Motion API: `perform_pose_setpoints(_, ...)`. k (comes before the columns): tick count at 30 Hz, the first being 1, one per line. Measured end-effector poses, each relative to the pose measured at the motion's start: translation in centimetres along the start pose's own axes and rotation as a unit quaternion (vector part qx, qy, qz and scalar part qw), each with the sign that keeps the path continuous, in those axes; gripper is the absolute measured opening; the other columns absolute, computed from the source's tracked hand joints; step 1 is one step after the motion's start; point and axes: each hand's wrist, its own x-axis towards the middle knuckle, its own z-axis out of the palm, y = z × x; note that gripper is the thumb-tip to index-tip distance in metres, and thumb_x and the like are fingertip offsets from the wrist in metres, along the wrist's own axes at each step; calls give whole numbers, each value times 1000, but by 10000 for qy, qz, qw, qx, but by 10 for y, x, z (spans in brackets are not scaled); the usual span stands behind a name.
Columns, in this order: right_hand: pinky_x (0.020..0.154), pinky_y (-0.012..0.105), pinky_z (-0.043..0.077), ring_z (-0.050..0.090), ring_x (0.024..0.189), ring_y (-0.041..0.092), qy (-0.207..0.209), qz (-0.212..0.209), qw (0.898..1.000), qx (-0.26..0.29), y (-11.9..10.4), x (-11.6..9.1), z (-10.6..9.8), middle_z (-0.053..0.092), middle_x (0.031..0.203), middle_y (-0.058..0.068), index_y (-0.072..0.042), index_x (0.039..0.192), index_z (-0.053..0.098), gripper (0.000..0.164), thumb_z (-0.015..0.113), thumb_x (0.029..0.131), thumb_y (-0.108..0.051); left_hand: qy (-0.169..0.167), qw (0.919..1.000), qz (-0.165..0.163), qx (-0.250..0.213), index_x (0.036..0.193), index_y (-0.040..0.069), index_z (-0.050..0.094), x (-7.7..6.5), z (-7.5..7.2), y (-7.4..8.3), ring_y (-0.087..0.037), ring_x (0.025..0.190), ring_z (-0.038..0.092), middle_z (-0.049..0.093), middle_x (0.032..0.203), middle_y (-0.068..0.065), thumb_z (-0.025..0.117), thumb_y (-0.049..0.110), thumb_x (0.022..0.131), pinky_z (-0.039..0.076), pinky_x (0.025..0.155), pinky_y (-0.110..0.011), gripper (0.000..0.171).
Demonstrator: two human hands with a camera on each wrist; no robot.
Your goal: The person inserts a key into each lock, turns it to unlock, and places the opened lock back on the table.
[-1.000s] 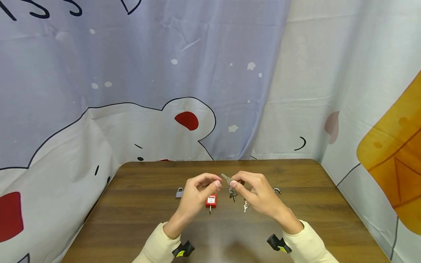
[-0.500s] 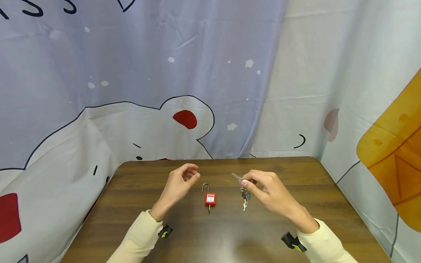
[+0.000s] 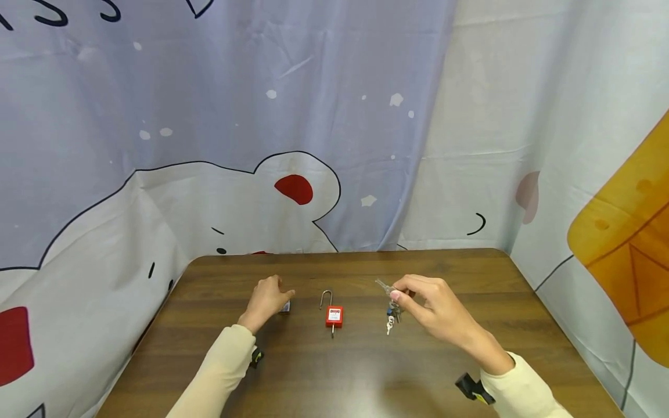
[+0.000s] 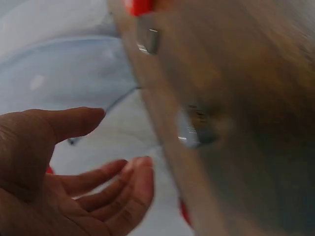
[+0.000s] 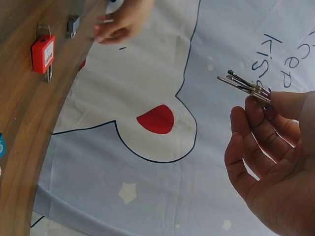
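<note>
My right hand [image 3: 431, 305] pinches a bunch of keys [image 5: 246, 88] between thumb and fingertips, one key pointing up and left. In the head view, my left hand [image 3: 268, 303] hovers at a small grey padlock [image 3: 285, 306], partly covering it. The left wrist view, blurred, shows that hand's fingers loosely spread and apart from the grey padlock [image 4: 197, 128]. Between both hands lies a red padlock [image 3: 334, 315] with a white label. Its shackle [image 3: 326, 297] stands open, and a key [image 3: 333, 331] sticks out of its bottom.
Below the right hand are a small blue thing [image 3: 389, 312] and silvery keys [image 3: 389, 326], partly overlapped by the held bunch. The wooden table [image 3: 334, 371] ends at a patterned curtain [image 3: 235, 215] behind.
The hands have parted. My left hand has moved left and down to the grey padlock; my right hand has shifted right, still holding the keys. The red padlock stays put.
</note>
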Motion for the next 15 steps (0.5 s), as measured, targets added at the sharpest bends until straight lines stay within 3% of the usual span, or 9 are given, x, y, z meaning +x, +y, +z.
perform_pose_setpoints(3,61,19,49,57,73,0,-49,14,10000,2,1,-1,2,67,84,-12,-22,92,68,16,64,93,-7,-200,9988,-335,306,104,-9,66,2,6,-11,-36,89,68,69,102,-26,73,36,87,56,79,-50,49)
perform_pose_setpoints(6,61,19,49,56,73,-1,-65,23,10000,-14,3,-2,4,67,83,-12,-22,92,68,15,64,93,-7,-309,9974,-515,403,79,-2,66,4,10,-17,-29,75,61,68,87,-20,75,38,83,54,72,-46,41)
perform_pose_setpoints(8,61,19,49,56,73,-1,-48,27,10000,-26,3,-3,5,67,83,-12,-21,91,68,15,64,93,-7,-423,9964,-637,378,71,3,62,4,13,-20,-27,72,56,65,81,-15,77,40,81,53,71,-44,41)
perform_pose_setpoints(15,62,20,50,57,73,-1,-50,88,9999,-2,5,-5,10,67,83,-12,-19,90,69,13,65,93,-8,-619,9941,-851,263,81,0,63,6,20,-23,-26,74,55,63,84,-14,79,43,79,53,74,-45,46)
